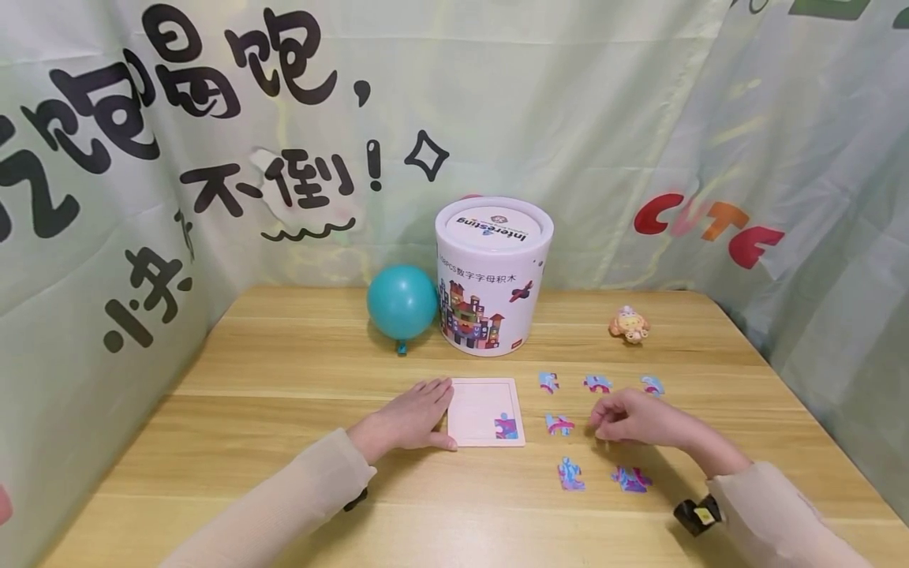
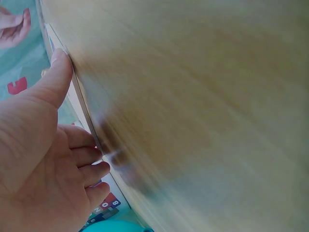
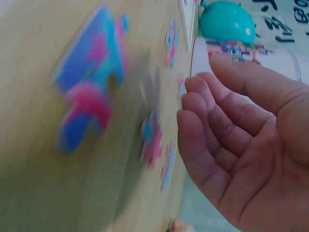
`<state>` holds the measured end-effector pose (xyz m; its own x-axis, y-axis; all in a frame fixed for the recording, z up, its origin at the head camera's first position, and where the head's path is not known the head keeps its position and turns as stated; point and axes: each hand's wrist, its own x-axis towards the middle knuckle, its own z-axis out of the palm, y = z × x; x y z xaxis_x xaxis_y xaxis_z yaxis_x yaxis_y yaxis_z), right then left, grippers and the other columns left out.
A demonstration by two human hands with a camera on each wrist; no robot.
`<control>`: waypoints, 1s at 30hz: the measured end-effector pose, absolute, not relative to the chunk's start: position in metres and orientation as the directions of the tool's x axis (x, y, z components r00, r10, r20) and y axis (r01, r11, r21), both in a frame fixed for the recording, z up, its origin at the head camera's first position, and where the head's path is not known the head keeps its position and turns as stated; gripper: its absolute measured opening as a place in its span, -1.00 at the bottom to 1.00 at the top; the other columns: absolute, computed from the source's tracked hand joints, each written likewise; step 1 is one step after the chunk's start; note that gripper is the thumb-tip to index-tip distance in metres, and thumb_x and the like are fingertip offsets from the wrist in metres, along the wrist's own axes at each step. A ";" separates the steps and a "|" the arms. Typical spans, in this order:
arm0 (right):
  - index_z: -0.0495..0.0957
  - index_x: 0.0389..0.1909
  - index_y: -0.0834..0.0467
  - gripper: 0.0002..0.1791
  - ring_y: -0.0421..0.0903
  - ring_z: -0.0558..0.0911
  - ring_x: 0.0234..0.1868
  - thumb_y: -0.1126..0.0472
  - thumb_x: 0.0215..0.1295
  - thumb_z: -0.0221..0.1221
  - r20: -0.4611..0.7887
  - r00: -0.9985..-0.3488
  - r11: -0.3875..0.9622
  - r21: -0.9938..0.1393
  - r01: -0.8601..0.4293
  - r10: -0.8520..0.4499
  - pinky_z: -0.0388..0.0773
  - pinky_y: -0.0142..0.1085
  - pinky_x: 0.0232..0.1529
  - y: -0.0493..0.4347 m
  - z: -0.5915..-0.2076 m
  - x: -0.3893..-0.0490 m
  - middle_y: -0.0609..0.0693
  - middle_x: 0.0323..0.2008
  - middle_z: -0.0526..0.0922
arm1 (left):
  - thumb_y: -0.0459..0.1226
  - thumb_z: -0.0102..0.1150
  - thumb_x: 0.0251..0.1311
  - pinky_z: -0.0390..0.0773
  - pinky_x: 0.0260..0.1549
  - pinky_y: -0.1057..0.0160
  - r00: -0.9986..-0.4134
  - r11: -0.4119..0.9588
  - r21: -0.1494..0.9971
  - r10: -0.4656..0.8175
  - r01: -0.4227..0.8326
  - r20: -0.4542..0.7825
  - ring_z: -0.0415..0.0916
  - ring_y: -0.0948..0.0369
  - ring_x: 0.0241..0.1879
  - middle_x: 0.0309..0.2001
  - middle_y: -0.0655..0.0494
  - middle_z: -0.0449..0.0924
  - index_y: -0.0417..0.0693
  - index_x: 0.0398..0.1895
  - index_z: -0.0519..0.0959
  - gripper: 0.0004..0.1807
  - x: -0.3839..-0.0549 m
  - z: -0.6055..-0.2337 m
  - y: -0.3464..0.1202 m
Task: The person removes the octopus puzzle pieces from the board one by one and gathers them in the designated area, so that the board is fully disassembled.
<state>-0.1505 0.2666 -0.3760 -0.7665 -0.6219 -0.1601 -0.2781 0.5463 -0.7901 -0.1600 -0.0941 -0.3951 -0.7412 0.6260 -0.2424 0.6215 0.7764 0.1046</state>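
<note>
A square white puzzle tray (image 1: 472, 410) lies on the table, with one blue and purple puzzle piece (image 1: 506, 427) in its near right corner. My left hand (image 1: 415, 416) rests along the tray's left edge, its fingers at the far corner and its thumb at the near one. My right hand (image 1: 634, 418) hovers among the loose pieces, fingers loosely bent and nothing between them in the right wrist view. Nearest to it are a pink and blue piece (image 1: 559, 424), an arched piece (image 1: 598, 383), a pale blue piece (image 1: 652, 385) and a purple piece (image 1: 630, 479).
Two more loose pieces lie right of the tray: a small piece (image 1: 548, 382) and a blue one (image 1: 570, 474). Behind the tray stand a teal balloon (image 1: 402, 302) and a white bucket (image 1: 490, 276). A small figurine (image 1: 629, 324) sits at the back right. Curtains surround the table (image 1: 284, 371).
</note>
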 end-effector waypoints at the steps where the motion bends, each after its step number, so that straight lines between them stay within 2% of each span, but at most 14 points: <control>1: 0.53 -0.31 0.30 -0.88 -0.26 0.36 -0.65 0.31 0.22 0.16 -0.157 -0.772 0.556 -0.781 -0.285 -0.616 0.34 -0.43 -0.67 0.261 -0.375 -0.153 -0.05 -0.60 0.49 | 0.21 -0.02 0.13 -0.07 0.30 0.10 -0.741 0.777 0.101 0.625 0.622 -0.245 -0.12 0.02 0.37 0.40 -0.16 -0.06 -0.32 0.36 0.07 -0.05 -0.160 -0.395 -0.094; 6: 0.54 -0.26 0.28 -0.86 -0.22 0.40 -0.65 0.27 0.22 0.17 -0.132 -0.785 0.581 -0.747 -0.323 -0.606 0.39 -0.40 -0.66 0.236 -0.374 -0.162 -0.04 -0.55 0.52 | 0.23 -0.02 0.13 -0.07 0.30 0.11 -0.742 0.779 0.104 0.622 0.618 -0.248 -0.12 0.02 0.37 0.40 -0.15 -0.07 -0.31 0.37 0.06 -0.04 -0.161 -0.397 -0.095; 13: 0.55 -0.25 0.31 -0.84 -0.25 0.43 -0.59 0.31 0.18 0.20 -0.082 -0.765 0.566 -0.724 -0.395 -0.639 0.40 -0.41 -0.60 0.201 -0.380 -0.172 -0.09 -0.52 0.55 | 0.22 -0.02 0.13 -0.08 0.30 0.10 -0.741 0.779 0.110 0.623 0.618 -0.249 -0.13 0.02 0.37 0.40 -0.15 -0.08 -0.32 0.37 0.06 -0.04 -0.161 -0.396 -0.095; 18: 0.56 -0.25 0.29 -0.85 -0.21 0.44 -0.59 0.34 0.16 0.19 -0.100 -0.760 0.570 -0.725 -0.387 -0.642 0.44 -0.38 -0.53 0.182 -0.385 -0.177 -0.10 -0.55 0.52 | 0.22 -0.02 0.13 -0.08 0.30 0.11 -0.743 0.781 0.114 0.620 0.614 -0.253 -0.13 0.02 0.37 0.40 -0.14 -0.08 -0.32 0.37 0.06 -0.04 -0.161 -0.396 -0.094; 24: 0.57 -0.26 0.29 -0.88 -0.16 0.42 -0.66 0.37 0.17 0.17 -0.144 -0.746 0.575 -0.735 -0.359 -0.650 0.42 -0.39 -0.62 0.168 -0.389 -0.178 -0.07 -0.62 0.48 | 0.21 0.00 0.13 -0.08 0.30 0.11 -0.745 0.783 0.120 0.619 0.611 -0.248 -0.12 0.02 0.37 0.40 -0.15 -0.07 -0.33 0.36 0.07 -0.04 -0.161 -0.395 -0.094; 30: 0.58 -0.27 0.29 -0.89 -0.23 0.37 -0.72 0.35 0.20 0.17 -0.140 -0.736 0.579 -0.719 -0.384 -0.662 0.37 -0.41 -0.69 0.161 -0.391 -0.179 -0.10 -0.66 0.45 | 0.21 0.00 0.13 -0.07 0.30 0.10 -0.745 0.783 0.119 0.619 0.611 -0.249 -0.11 0.02 0.37 0.40 -0.15 -0.06 -0.32 0.36 0.07 -0.04 -0.160 -0.395 -0.094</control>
